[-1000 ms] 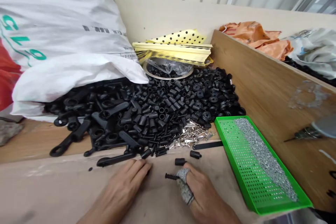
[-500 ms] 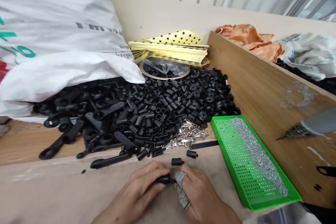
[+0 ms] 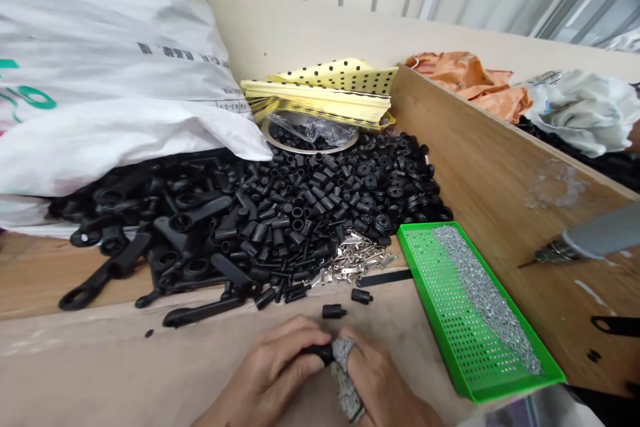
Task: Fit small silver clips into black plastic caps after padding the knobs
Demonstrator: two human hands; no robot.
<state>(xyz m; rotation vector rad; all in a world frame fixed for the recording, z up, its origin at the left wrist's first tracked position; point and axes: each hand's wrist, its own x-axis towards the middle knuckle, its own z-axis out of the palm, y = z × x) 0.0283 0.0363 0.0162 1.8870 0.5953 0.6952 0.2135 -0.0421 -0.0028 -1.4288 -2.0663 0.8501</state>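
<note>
Black plastic part point(image 3: 315, 351) sits pinched between both hands, low at the middle of the wooden board. Behind, a white sack point(image 3: 100, 80) slumps over a heap of black parts point(image 3: 280, 213). At the right lies a green perforated tray point(image 3: 443, 300) holding silvery bits. The left hand point(image 3: 274, 373) curls closed around the part. The right hand point(image 3: 380, 387), one finger cloth-wrapped, grips the part's other end. A loose black cap point(image 3: 333, 311) lies just beyond.

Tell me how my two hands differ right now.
The left hand is bare; the right hand wears a grey fabric sleeve on one finger. The left hand pinches a small black part; the right hand sets its sleeved fingertip against that part's end. Both meet at the same part.
</note>
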